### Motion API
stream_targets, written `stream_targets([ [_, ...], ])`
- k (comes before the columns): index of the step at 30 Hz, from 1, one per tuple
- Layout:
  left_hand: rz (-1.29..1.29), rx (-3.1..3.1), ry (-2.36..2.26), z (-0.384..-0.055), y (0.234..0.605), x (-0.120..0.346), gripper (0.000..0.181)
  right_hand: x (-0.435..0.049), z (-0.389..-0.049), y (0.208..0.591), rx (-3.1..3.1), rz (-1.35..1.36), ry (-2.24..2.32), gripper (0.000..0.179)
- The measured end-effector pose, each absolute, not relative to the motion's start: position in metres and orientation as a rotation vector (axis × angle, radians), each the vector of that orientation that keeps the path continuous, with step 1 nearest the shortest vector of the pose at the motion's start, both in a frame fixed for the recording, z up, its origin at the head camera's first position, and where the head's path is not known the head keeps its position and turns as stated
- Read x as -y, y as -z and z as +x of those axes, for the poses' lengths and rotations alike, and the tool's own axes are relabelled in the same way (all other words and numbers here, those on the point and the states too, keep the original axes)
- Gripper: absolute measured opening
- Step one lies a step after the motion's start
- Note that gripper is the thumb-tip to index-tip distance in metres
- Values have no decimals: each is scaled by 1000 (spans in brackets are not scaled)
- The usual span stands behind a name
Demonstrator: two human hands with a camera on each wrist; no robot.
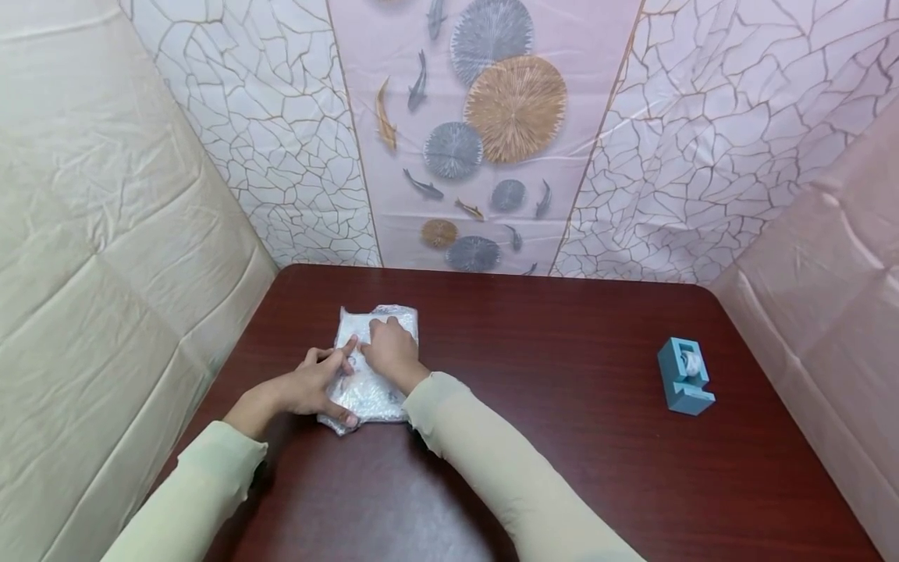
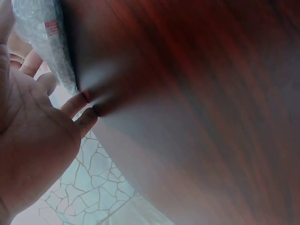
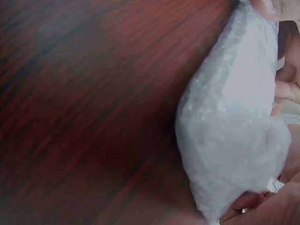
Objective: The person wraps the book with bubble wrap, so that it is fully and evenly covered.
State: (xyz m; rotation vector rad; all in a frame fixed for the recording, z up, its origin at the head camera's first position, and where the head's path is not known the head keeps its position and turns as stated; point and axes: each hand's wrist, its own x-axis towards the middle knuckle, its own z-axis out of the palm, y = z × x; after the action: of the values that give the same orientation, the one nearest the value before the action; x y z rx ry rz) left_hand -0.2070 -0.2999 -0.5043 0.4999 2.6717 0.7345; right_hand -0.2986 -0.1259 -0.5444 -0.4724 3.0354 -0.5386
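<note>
A flat package in clear bubble wrap (image 1: pixel 375 400), with white showing through, lies on the table left of the middle. My left hand (image 1: pixel 309 388) spreads over its left side, fingertips on top and thumb by the near-left corner. In the left wrist view, two fingers (image 2: pixel 86 119) of that hand reach past the wrap's edge towards the tabletop. My right hand (image 1: pixel 393 351) rests on the package's upper right part with bent fingers, close to the left fingertips. Whether it pinches the wrap cannot be made out. The right wrist view shows the wrap (image 3: pixel 229 145) bulging along one edge.
A light blue tape dispenser (image 1: pixel 684 376) with a roll of clear tape stands at the right of the dark reddish-brown table (image 1: pixel 548 437). Patterned cloth (image 1: pixel 295 140) hangs behind the far edge, and pale padded walls (image 1: pixel 91 312) flank both sides.
</note>
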Motion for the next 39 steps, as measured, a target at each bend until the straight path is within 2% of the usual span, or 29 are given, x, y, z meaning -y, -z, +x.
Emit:
stream_targets([
  [5, 480, -2672, -725, -206, 508, 300, 145, 120, -315, 571, -3009, -635, 582, 37],
  [9, 467, -2661, -717, -206, 511, 301, 140, 108, -321, 588, -2926, -811, 685, 37],
  [16, 460, -2633, -691, -204, 513, 301, 148, 76, -272, 537, -2780, -1091, 666, 35],
  [19, 510, -2648, -657, -203, 511, 301, 144, 72, -275, 551, -2804, -1226, 586, 39],
  [21, 539, -2661, -634, -204, 508, 302, 136, 70, -274, 552, -2845, -1300, 477, 43],
  [26, 562, -2690, -563, -212, 501, 303, 97, 65, -261, 531, -2884, -1385, 163, 51],
  [29, 563, -2718, -497, -216, 496, 301, 81, 63, -258, 528, -2904, -1389, 16, 54],
  [39, 665, -2918, -310, -219, 488, 298, 59, 61, -247, 522, -2852, -1317, -167, 63],
])
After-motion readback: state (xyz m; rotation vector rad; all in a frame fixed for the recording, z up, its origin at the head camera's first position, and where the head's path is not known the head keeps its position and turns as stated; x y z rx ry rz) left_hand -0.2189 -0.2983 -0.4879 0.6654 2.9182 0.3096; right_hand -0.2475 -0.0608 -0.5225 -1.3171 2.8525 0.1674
